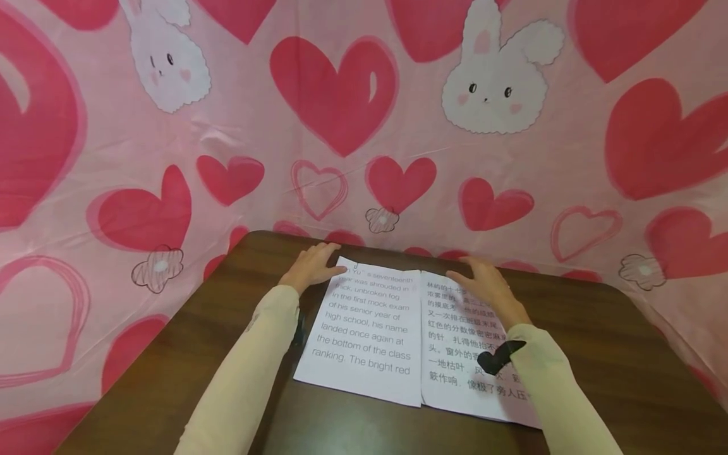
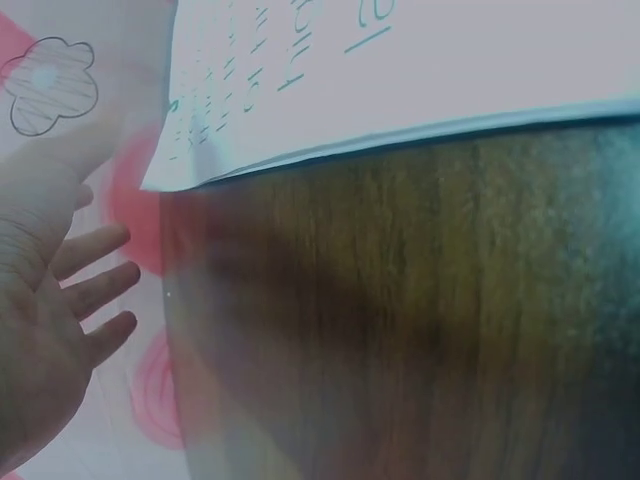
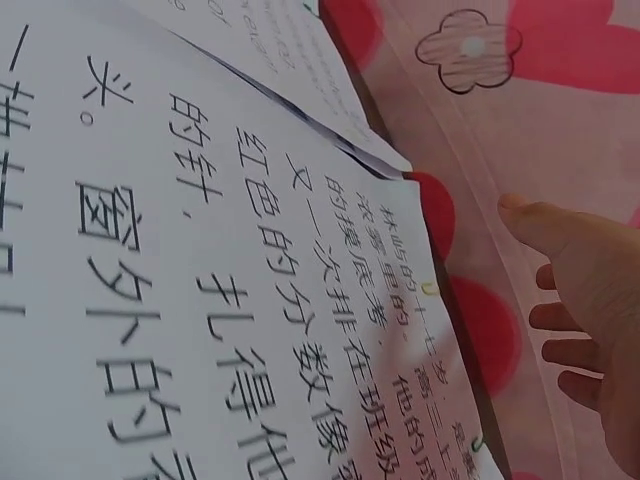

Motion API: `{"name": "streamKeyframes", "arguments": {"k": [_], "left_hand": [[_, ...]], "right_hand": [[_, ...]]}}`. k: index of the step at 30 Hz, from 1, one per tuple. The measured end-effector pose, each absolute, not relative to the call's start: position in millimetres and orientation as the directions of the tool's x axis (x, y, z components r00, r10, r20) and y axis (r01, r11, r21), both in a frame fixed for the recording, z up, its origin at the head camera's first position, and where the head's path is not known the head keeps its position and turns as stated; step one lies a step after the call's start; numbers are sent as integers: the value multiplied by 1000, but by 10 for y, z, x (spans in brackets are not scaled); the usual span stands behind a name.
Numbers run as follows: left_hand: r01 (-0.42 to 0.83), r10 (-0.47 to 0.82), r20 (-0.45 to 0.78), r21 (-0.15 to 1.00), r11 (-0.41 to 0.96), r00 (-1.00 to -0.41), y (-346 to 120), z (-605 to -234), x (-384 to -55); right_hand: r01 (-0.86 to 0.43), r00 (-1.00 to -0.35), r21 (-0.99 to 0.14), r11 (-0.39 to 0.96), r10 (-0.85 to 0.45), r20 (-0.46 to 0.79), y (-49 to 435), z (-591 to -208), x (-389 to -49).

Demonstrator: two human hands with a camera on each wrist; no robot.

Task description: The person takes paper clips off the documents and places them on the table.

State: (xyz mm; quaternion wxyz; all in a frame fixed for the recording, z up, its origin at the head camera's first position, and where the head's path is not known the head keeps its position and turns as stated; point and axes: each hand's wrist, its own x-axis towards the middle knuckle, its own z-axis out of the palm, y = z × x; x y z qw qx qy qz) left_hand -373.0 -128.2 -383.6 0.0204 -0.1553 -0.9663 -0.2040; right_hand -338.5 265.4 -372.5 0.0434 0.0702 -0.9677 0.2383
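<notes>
An open booklet point(image 1: 370, 325) lies on the table, large English print on its left page and Chinese characters on its right page point(image 3: 150, 260). By the booklet's upper left corner is my left hand point(image 1: 311, 266), fingers extended and thumb pointing toward the page; whether the thumb touches the paper I cannot tell. The left wrist view shows this hand point(image 2: 50, 280) with its fingers spread and nothing in them. My right hand point(image 1: 485, 285) hovers over the upper part of the right page, covering some characters. In the right wrist view, that hand point(image 3: 585, 310) holds nothing, its fingers loosely extended.
The brown wooden table point(image 1: 341, 423) has rounded far corners. Behind it hangs a pink cloth point(image 1: 421, 136) printed with red hearts and white rabbits. A black band point(image 1: 500, 357) sits at my right wrist over the pale sleeve point(image 1: 554, 385). Small clips point(image 3: 430, 288) show on the right page's top edge.
</notes>
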Motion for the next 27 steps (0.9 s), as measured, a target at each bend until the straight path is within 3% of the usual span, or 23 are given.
{"name": "streamKeyframes", "arguments": {"k": [13, 22, 27], "left_hand": [[281, 275, 82, 448, 849, -958, -1239, -3827, -3788], [256, 262, 62, 511, 821, -963, -1245, -3847, -3822], [242, 260, 48, 560, 793, -964, -1239, -3849, -3833]], "right_hand": [[-223, -974, -484, 846, -176, 140, 2355, -3772, -3528], [-146, -987, -565, 812, -158, 29, 2052, -3854, -3641], [-164, -984, -582, 797, -175, 37, 1929, -3891, -3690]]}}
